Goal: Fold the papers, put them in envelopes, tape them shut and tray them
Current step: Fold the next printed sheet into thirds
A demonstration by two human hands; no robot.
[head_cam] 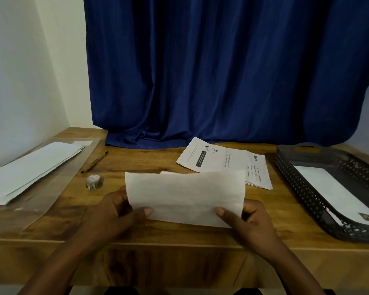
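- Held at the middle of the wooden table (179, 233), just above its near edge: a white sheet of paper, already folded over once (184, 198), raised and tilted toward the wearer, probably to line up the edges for the next fold.
- Left hand (117, 211) gripping the folded sheet's lower left corner, thumb on the front, fingers behind.
- Right hand (246, 219) gripping the lower right corner the same way; a matched two-corner hold to keep thin paper flat and square.
- Just behind the folded sheet: a small stack of printed white papers (224, 162), lying flat, apparently waiting to be folded.
- Left of the folded sheet: a small roll of patterned tape (94, 182), near enough for the sealing step; beyond it, a dark pen (94, 162).
- Far left of the folded sheet: a loose pile of white envelopes (30, 169) resting on clear plastic wrapping (51, 194).
- Right of the folded sheet: a dark perforated plastic tray with a handle (303, 182), holding one white envelope with a dark patch at its near end (337, 192), seemingly finished.
- Behind everything: a deep blue curtain (222, 71) hanging down onto the table.
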